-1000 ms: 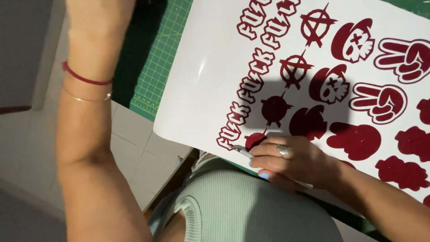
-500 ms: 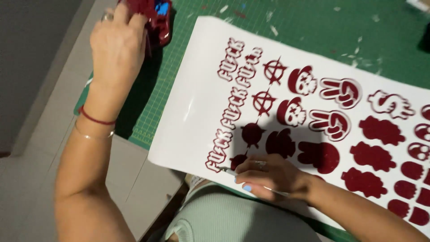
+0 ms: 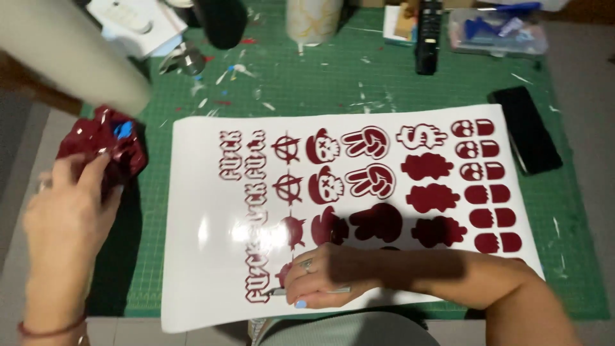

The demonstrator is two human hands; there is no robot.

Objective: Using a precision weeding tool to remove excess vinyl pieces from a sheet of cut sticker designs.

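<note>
A white sticker sheet (image 3: 211,192) with dark red cut shapes lies on the green cutting mat (image 3: 307,83). My right hand (image 3: 317,275) rests on the sheet's near edge, fingers closed around a thin metal tool (image 3: 275,291) whose tip points left at the lettering. A ring shows on one finger. My left hand (image 3: 67,211) is at the mat's left edge, fingers touching a crumpled wad of dark red vinyl scrap (image 3: 106,144) with a bit of blue in it.
A black phone (image 3: 525,128) lies right of the sheet. At the back stand a white roll (image 3: 70,51), a dark cylinder (image 3: 224,22), a pale cup (image 3: 312,19), a black remote-like item (image 3: 428,35) and a clear plastic box (image 3: 500,29). Small scraps litter the mat.
The view has tilted up and levelled, showing the whole mat. My left hand has come down from the wad's top to its near side. My right hand stays on the sheet with the tool.
</note>
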